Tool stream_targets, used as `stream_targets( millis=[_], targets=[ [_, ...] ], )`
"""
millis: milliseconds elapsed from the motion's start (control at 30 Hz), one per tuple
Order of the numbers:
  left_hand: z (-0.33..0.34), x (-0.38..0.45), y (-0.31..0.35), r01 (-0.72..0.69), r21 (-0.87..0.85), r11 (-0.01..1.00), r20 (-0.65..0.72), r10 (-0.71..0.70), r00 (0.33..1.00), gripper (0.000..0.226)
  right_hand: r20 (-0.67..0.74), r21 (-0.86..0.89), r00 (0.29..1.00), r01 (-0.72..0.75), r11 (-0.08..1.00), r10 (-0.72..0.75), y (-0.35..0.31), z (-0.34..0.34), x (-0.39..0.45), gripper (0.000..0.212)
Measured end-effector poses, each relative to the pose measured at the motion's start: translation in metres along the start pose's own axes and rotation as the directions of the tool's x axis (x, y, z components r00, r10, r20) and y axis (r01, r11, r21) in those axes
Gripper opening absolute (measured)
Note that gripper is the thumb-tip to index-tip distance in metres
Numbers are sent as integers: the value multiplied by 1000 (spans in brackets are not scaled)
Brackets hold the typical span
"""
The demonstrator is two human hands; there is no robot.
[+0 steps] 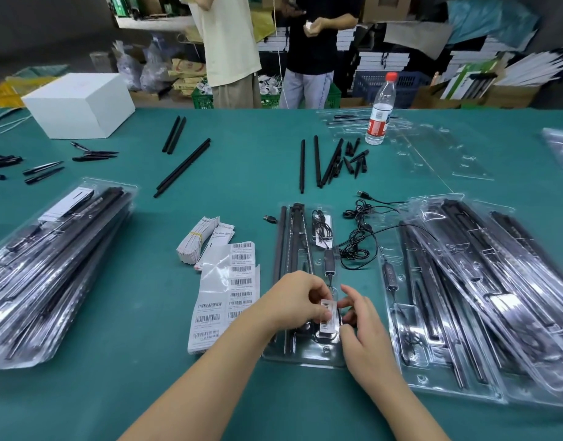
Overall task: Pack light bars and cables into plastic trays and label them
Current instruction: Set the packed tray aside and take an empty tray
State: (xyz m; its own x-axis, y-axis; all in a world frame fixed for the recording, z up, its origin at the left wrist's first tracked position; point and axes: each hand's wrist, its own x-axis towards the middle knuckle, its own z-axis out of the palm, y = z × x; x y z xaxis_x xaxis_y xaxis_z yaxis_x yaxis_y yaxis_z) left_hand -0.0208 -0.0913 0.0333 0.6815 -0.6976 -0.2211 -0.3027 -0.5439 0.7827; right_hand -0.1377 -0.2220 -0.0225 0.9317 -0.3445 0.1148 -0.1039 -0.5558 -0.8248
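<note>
On the green table, right in front of the person, lies a clear plastic tray, long and narrow, running away from them. Black light bars sit side by side along its left part, and a coiled black cable with an inline controller fills the right part. Both hands meet over the near end of this tray. The left hand has its fingers curled and pinches a small white barcode label by its upper edge; the label stands lengthwise along the tray, just over the cable side. The right hand comes in from the right, fingers bent, its fingertips touching the label's right edge, so the two hands hold it between them. Whether the label is already stuck down I cannot tell.

Just left of the tray lies a sheet of barcode labels, some peeled off, and beyond it a banded bundle of white cards. To the right, loose cables tangle beside a spread of filled trays. A stack of packed trays sits at the far left. Farther back lie loose black bars, a water bottle and a white box. Two people stand behind the table.
</note>
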Motion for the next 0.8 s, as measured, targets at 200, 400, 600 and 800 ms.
stream_targets(
  millis=[200,400,600,800],
  targets=[
    [-1,0,3,-13,17,1000,-16,13,1000,17,-1,-31,999,32,999,-32,-1,0,-1,63],
    [2,-1,2,-15,24,1000,-45,16,999,15,2,-39,999,47,998,-46,-2,0,-2,60],
    [4,0,1,-16,66,998,-72,21,997,13,-13,-72,997,71,995,-72,-4,1,-1,63],
    [7,0,1,-20,105,994,-78,29,997,13,-12,-96,996,91,991,-92,-4,1,-1,65]
  ],
)
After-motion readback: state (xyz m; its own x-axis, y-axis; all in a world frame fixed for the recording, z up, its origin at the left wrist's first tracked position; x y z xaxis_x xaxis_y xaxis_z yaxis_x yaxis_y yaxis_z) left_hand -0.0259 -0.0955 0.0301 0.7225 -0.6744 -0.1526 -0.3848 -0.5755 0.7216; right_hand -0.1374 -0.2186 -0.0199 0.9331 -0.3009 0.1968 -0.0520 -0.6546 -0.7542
